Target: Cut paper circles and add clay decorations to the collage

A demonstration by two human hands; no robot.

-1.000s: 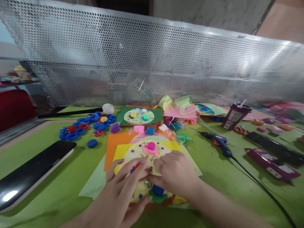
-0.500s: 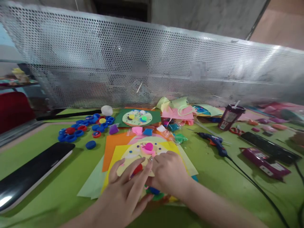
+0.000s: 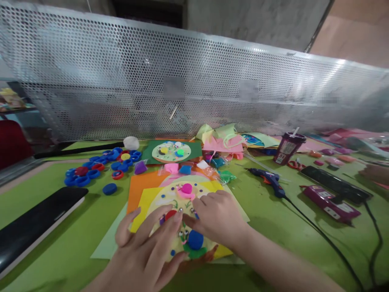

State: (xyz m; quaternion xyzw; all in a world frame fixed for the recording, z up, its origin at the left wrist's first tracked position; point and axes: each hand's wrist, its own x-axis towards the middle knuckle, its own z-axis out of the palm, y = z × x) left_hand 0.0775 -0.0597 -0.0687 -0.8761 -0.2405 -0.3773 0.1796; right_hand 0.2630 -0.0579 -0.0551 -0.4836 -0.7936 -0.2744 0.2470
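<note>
A pale yellow disc [image 3: 178,202] decorated with small coloured clay shapes lies on a stack of yellow and orange paper sheets [image 3: 142,190] on the green table [image 3: 75,239]. My left hand [image 3: 146,251] rests flat on the disc's near left side, fingers spread, fingertips by a red clay piece [image 3: 170,213]. My right hand [image 3: 217,219] is curled on the disc's right side, its fingertips pressed down near the middle; whether anything is under them is hidden. A blue clay ball [image 3: 195,239] and a pink piece [image 3: 186,189] sit on the disc.
Blue and red bottle caps [image 3: 100,166] lie at the left, a black phone-like slab [image 3: 33,227] nearer. A second decorated disc on green paper [image 3: 172,152], clay packets, a glue gun [image 3: 269,180] with cable, a dark cup [image 3: 287,148] and a perforated metal screen [image 3: 194,81] stand behind.
The view shifted, sliding the scene left and down. My left fingers slid back a little, uncovering the red piece and more of the disc; my right hand stayed pressed on it.
</note>
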